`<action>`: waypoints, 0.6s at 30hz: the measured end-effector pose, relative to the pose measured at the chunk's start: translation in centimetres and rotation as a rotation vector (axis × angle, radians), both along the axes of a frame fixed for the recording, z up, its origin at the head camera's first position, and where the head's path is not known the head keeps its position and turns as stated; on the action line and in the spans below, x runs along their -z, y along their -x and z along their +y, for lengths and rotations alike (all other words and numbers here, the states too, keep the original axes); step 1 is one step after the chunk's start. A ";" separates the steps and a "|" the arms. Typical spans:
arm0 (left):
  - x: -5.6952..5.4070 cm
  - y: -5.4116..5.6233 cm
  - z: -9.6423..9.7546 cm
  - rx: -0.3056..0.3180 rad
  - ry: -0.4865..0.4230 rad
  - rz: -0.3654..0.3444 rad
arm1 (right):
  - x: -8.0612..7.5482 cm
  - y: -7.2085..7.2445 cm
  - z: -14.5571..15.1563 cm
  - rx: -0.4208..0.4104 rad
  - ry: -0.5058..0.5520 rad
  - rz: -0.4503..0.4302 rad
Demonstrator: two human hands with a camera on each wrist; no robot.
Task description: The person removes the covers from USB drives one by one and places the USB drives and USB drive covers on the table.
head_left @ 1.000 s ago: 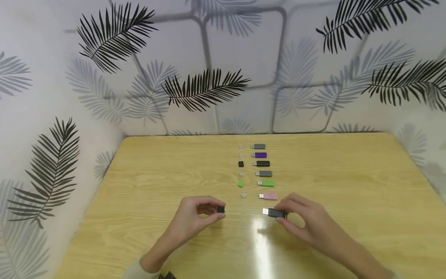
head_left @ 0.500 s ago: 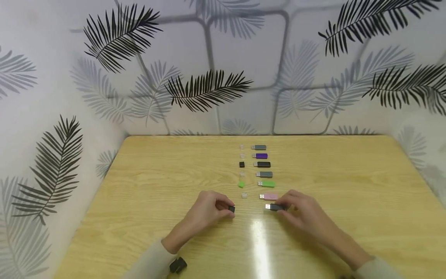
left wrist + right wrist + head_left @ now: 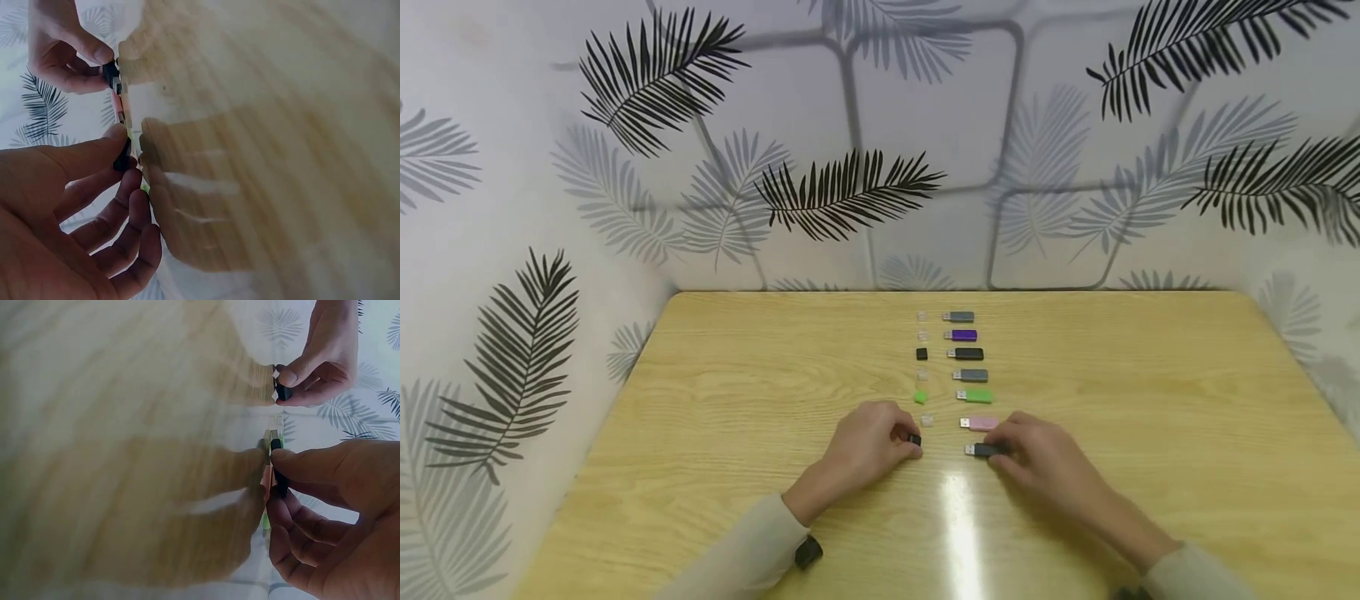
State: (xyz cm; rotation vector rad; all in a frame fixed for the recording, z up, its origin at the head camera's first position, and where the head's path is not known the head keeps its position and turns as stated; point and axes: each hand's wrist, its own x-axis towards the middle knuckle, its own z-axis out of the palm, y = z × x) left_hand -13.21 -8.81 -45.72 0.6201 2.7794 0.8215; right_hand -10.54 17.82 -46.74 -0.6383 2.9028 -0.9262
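Note:
My left hand (image 3: 871,440) pinches a small black USB cap (image 3: 914,439) between thumb and fingertips, low over the table. In the left wrist view the cap (image 3: 123,157) shows just at the tabletop. Opposite it, my right hand (image 3: 1043,457) pinches a black USB stick (image 3: 981,450) by its rear end, its metal plug pointing left toward the cap. The right wrist view shows the stick (image 3: 279,467) held close along the table surface. Cap and stick are apart. Just beyond the stick lies a pink USB stick (image 3: 977,423), partly hidden by the right fingers, with a clear cap (image 3: 927,421) to its left.
Farther back in the same column lie green (image 3: 976,396), grey (image 3: 973,376), black (image 3: 967,354) and purple (image 3: 962,335) USB sticks, and another grey one (image 3: 960,317). Left of them runs a column of caps, including a green cap (image 3: 921,397) and a black cap (image 3: 922,354). A patterned wall stands behind.
My left hand has moved right and slightly away from me with the black cap, down to the table. The right hand has brought the black stick slightly left and down beside the pink one.

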 end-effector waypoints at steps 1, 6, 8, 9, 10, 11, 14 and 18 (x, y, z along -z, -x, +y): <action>0.0 0.0 0.2 -0.004 -0.002 0.001 | 0.0 0.1 0.0 0.000 -0.003 -0.002; 0.0 0.1 0.8 0.012 -0.045 -0.005 | 0.0 0.2 -0.2 0.003 -0.001 -0.006; 0.1 0.0 1.0 0.014 -0.055 -0.001 | 0.1 0.3 -0.3 0.003 0.009 -0.005; 0.1 0.0 1.0 0.012 -0.057 0.004 | 0.1 0.3 -0.3 0.003 0.015 -0.006; 0.1 0.0 1.1 0.008 -0.054 0.008 | 0.2 0.3 -0.3 0.005 0.021 -0.008; 0.1 0.0 1.2 0.003 -0.050 0.012 | 0.2 0.3 -0.3 0.003 0.028 -0.010; 0.1 -0.1 1.3 -0.004 -0.026 0.038 | 0.2 0.3 -0.2 0.010 0.039 -0.022; 0.0 -0.1 1.4 -0.008 0.008 0.065 | 0.2 0.3 -0.2 0.017 0.037 -0.031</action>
